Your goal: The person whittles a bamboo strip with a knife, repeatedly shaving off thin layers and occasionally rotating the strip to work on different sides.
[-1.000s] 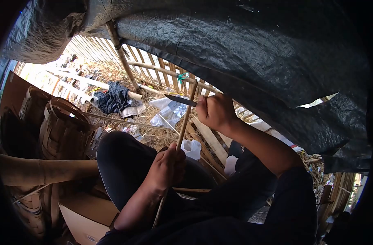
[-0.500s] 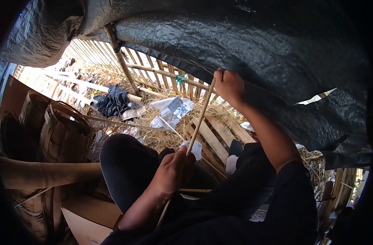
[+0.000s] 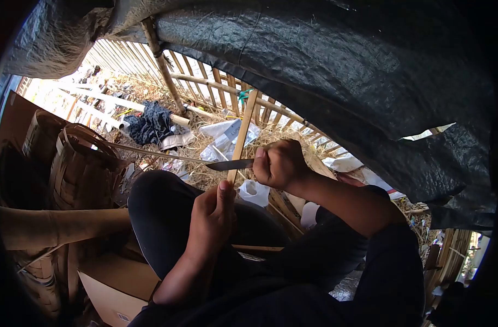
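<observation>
A flat, pale bamboo strip (image 3: pixel 244 131) slants upward from my left hand (image 3: pixel 211 218), whose thumb and fingers are closed round its lower end. My right hand (image 3: pixel 280 165) is wrapped round the handle of a knife. The dark blade (image 3: pixel 230 164) points left and lies across the strip, just above my left thumb. Both hands are above my crossed legs. Behind the strip is a clear plastic bag (image 3: pixel 230 136) on the straw.
Woven baskets (image 3: pixel 85 169) and a thick bamboo pole (image 3: pixel 69 229) are at left, above a cardboard box (image 3: pixel 115 289). A dark tarp (image 3: pixel 336 60) hangs overhead and at right. Beyond stands a bamboo fence (image 3: pixel 205 84), with dark crumpled cloth (image 3: pixel 150 124) on the ground.
My right hand has come down from the strip's upper end, and the knife now shows in it against the strip. My left hand has shifted slightly left; the strip's broad face shows.
</observation>
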Motion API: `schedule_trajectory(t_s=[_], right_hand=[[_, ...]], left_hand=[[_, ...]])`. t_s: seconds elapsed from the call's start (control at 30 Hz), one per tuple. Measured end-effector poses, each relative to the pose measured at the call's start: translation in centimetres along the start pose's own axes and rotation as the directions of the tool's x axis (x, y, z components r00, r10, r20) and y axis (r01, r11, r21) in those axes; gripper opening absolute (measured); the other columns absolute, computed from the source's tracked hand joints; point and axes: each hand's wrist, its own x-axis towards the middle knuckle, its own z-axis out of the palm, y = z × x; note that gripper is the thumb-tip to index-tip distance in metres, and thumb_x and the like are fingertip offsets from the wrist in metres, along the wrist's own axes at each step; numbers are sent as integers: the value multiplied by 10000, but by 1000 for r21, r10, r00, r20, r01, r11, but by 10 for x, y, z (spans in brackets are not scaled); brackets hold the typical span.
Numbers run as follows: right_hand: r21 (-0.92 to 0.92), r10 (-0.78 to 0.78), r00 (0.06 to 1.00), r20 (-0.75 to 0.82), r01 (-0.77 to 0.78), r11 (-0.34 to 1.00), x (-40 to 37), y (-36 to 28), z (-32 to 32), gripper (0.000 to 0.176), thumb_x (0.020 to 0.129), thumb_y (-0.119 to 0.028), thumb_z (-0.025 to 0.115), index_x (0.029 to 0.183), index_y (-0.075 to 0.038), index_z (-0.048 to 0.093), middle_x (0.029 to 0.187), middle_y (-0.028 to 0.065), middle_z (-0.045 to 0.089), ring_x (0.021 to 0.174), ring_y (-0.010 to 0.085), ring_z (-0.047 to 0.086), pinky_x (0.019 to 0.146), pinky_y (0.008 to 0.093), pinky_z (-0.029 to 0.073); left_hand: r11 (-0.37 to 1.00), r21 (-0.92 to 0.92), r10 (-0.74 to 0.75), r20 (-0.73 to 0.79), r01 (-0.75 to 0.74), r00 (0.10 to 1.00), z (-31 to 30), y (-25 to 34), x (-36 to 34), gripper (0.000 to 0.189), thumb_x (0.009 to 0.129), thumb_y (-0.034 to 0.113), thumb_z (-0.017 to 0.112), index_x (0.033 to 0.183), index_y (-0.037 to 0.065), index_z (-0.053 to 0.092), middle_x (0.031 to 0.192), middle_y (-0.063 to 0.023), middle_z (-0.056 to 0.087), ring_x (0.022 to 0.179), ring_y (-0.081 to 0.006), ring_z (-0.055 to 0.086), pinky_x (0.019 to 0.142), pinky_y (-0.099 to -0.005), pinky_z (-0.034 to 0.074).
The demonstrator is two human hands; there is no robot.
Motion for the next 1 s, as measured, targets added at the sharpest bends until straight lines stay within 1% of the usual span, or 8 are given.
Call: schedule_trajectory(t_s=[0.13, 0.27, 0.37, 0.57, 0.73, 0.87, 0.93, 1.0], right_hand=[[-113, 155, 988, 6, -154, 982, 16, 20, 2, 357, 819, -187, 544, 488, -56, 564, 429, 151, 508, 386, 317, 554, 440, 402, 475], [41, -76, 994, 73, 73, 996, 2, -24, -4, 333, 801, -176, 537, 487, -67, 564, 433, 147, 508, 386, 322, 555, 444, 411, 484], [69, -70, 997, 35, 68, 995, 8, -8, 4, 319, 785, -180, 547, 489, -64, 562, 418, 149, 487, 381, 336, 541, 433, 422, 474], [37, -66, 997, 35, 65, 997, 13, 1, 8, 318, 783, -192, 545, 495, -59, 565, 421, 148, 485, 380, 332, 536, 428, 425, 467], [-6, -102, 995, -11, 102, 995, 11, 1, 11, 312, 785, -198, 544, 501, -71, 569, 422, 136, 490, 380, 323, 538, 427, 422, 470], [-46, -17, 999, -34, 15, 999, 2, -6, 11, 304, 787, -203, 539, 512, -78, 577, 445, 127, 515, 404, 312, 557, 443, 412, 481], [93, -37, 996, -85, 45, 995, -5, 4, 4, 305, 794, -210, 526, 525, -79, 585, 474, 128, 542, 431, 301, 575, 461, 402, 491], [14, -21, 998, -51, 22, 1000, -5, 5, 1, 306, 797, -190, 520, 518, -71, 568, 491, 140, 556, 439, 308, 581, 470, 397, 496]], left_hand=[[998, 37, -41, -40, 43, 998, 1, 3, 0, 473, 1027, 374, 423, 719, 27, 515, 563, 35, 440, 527, -38, 419, 478, -239, 342], [999, 40, -33, -27, 34, 999, 3, -3, 1, 463, 1029, 360, 424, 722, 25, 512, 565, 35, 437, 519, -40, 413, 477, -240, 342], [996, 81, 28, 0, -28, 1000, 5, -9, 2, 448, 1032, 347, 419, 727, 30, 507, 566, 40, 428, 518, -36, 408, 473, -231, 334], [998, -56, 28, -1, -28, 1000, 3, 0, 4, 442, 1034, 377, 395, 736, 62, 482, 571, 62, 377, 501, -16, 356, 463, -207, 305], [995, -86, -48, 6, 48, 999, 3, 6, 5, 450, 1033, 397, 386, 743, 67, 484, 571, 63, 379, 485, -15, 353, 448, -201, 294], [990, -112, -83, -10, 81, 996, 6, 2, 7, 469, 1033, 403, 383, 726, 63, 483, 577, 66, 395, 493, -19, 355, 454, -205, 290], [998, -57, -21, 27, 23, 999, 15, -4, 9, 486, 1037, 395, 375, 732, 43, 511, 579, 63, 413, 514, -22, 354, 467, -223, 285], [996, -76, 48, -17, -49, 999, 23, -6, 12, 477, 1028, 408, 399, 689, 88, 496, 543, 73, 380, 448, -14, 312, 413, -207, 218]])
